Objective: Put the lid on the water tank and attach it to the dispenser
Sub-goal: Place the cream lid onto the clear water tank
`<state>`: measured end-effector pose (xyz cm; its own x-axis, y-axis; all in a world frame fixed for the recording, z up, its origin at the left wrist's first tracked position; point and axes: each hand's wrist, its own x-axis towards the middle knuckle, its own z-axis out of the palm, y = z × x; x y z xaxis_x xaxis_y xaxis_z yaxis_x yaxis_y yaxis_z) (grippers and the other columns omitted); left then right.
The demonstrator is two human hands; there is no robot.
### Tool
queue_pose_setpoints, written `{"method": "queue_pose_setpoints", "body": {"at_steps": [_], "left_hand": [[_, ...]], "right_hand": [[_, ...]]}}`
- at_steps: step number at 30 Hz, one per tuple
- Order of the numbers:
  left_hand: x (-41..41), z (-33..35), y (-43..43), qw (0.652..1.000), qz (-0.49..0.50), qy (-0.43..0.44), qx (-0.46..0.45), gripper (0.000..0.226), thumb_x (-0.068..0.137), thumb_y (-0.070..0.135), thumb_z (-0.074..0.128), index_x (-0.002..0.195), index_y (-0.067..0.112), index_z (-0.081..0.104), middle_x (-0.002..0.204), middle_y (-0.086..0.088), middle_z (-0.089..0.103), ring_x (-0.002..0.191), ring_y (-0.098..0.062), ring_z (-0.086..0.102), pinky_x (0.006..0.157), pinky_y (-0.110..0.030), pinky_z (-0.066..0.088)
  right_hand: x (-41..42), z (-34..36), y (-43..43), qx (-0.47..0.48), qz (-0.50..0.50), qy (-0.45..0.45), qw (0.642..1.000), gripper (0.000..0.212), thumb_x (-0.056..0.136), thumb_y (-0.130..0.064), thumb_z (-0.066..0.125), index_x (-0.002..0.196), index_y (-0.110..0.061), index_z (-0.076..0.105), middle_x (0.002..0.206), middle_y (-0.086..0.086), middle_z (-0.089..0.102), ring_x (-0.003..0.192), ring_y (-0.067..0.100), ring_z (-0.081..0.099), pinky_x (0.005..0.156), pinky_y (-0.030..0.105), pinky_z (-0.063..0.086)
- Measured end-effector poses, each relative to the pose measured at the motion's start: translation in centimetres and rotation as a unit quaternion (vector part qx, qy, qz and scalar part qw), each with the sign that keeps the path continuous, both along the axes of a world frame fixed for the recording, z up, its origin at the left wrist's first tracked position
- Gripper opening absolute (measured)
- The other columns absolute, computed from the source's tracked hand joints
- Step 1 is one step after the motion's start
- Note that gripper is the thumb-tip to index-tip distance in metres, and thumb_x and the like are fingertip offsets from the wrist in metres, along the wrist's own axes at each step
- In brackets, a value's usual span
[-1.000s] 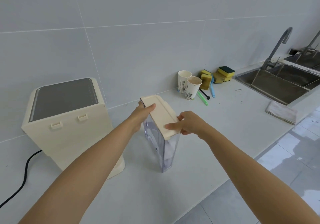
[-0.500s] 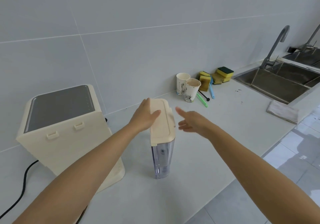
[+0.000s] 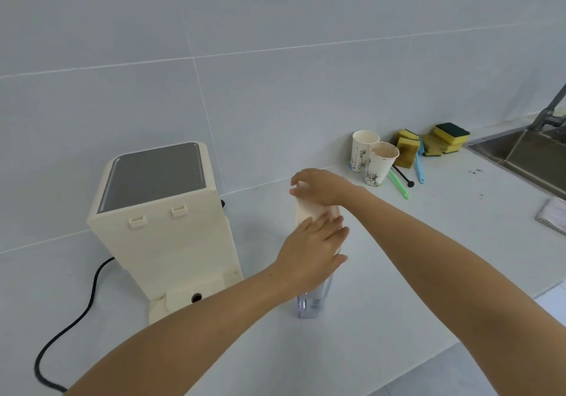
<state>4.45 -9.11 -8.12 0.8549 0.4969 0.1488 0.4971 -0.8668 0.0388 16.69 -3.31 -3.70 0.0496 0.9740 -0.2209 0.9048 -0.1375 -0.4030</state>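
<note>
A clear water tank (image 3: 312,303) stands upright on the white counter (image 3: 398,258), just right of the cream dispenser (image 3: 171,242). A cream lid (image 3: 310,210) lies on top of the tank. My left hand (image 3: 311,250) covers the lid's near end, fingers laid across it and over the tank's upper edge. My right hand (image 3: 321,186) curls over the lid's far end. Only the tank's bottom part shows below my left hand. The dispenser's back has two small hooks (image 3: 137,221) and a round port (image 3: 196,297) in its base.
A black power cord (image 3: 76,319) runs left from the dispenser. Two paper cups (image 3: 372,160), sponges (image 3: 428,144), a green and a blue utensil stand at the back right. A steel sink (image 3: 526,153) and folded cloth (image 3: 551,219) are far right. The counter edge runs along the lower right.
My right hand, open beside the lid half a second ago, now rests on its far end. My left hand shifted from the lid's side to its near end.
</note>
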Motion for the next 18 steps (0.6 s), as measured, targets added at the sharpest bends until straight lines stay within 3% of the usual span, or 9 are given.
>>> {"method": "queue_pose_setpoints", "body": {"at_steps": [7, 11, 14, 16, 18], "left_hand": [[-1.8, 0.2, 0.8, 0.999, -0.028, -0.007, 0.039, 0.046, 0.073, 0.034, 0.038, 0.101, 0.018, 0.072, 0.108, 0.003, 0.074, 0.1, -0.011, 0.069, 0.075, -0.027, 0.057], [-4.0, 0.0, 2.2, 0.998, -0.029, -0.005, 0.061, 0.046, 0.079, 0.033, 0.038, 0.106, 0.015, 0.07, 0.109, 0.0, 0.073, 0.1, -0.012, 0.069, 0.078, -0.03, 0.057], [-5.6, -0.1, 3.4, 0.997, -0.022, 0.01, 0.076, 0.056, 0.097, 0.034, 0.019, 0.11, 0.01, 0.067, 0.112, -0.003, 0.072, 0.102, -0.016, 0.069, 0.086, -0.03, 0.052], [-6.4, -0.2, 4.3, 0.997, -0.007, 0.026, 0.068, 0.068, 0.097, 0.036, 0.005, 0.113, 0.007, 0.065, 0.115, -0.006, 0.071, 0.104, -0.02, 0.067, 0.082, -0.037, 0.055], [-6.9, -0.2, 5.0, 0.998, 0.002, 0.021, 0.064, 0.069, 0.097, 0.037, 0.005, 0.116, 0.004, 0.062, 0.118, -0.01, 0.069, 0.107, -0.024, 0.066, 0.086, -0.036, 0.052]], "right_hand": [[0.7, -0.1, -0.5, 0.026, -0.027, -0.028, 0.999, 0.043, 0.087, -0.05, 0.037, 0.118, -0.024, 0.051, 0.129, 0.006, 0.051, 0.117, 0.028, 0.049, 0.1, 0.047, 0.04], [1.6, -0.4, -1.1, 0.027, -0.093, -0.009, 0.995, 0.044, 0.084, -0.05, 0.038, 0.118, -0.024, 0.05, 0.124, 0.007, 0.048, 0.111, 0.029, 0.052, 0.095, 0.039, 0.042], [2.2, -0.6, -1.9, 0.02, -0.114, 0.006, 0.993, 0.056, 0.077, -0.057, 0.037, 0.119, -0.022, 0.05, 0.117, 0.006, 0.049, 0.113, 0.028, 0.05, 0.088, 0.036, 0.04], [2.6, -0.7, -2.6, 0.024, -0.131, 0.018, 0.991, 0.052, 0.083, -0.051, 0.042, 0.122, -0.016, 0.048, 0.112, 0.007, 0.051, 0.114, 0.028, 0.048, 0.085, 0.034, 0.039], [3.0, -1.0, -3.3, 0.036, -0.154, 0.017, 0.987, 0.053, 0.083, -0.05, 0.046, 0.123, -0.016, 0.047, 0.118, 0.013, 0.055, 0.111, 0.029, 0.05, 0.082, 0.033, 0.039]]}}
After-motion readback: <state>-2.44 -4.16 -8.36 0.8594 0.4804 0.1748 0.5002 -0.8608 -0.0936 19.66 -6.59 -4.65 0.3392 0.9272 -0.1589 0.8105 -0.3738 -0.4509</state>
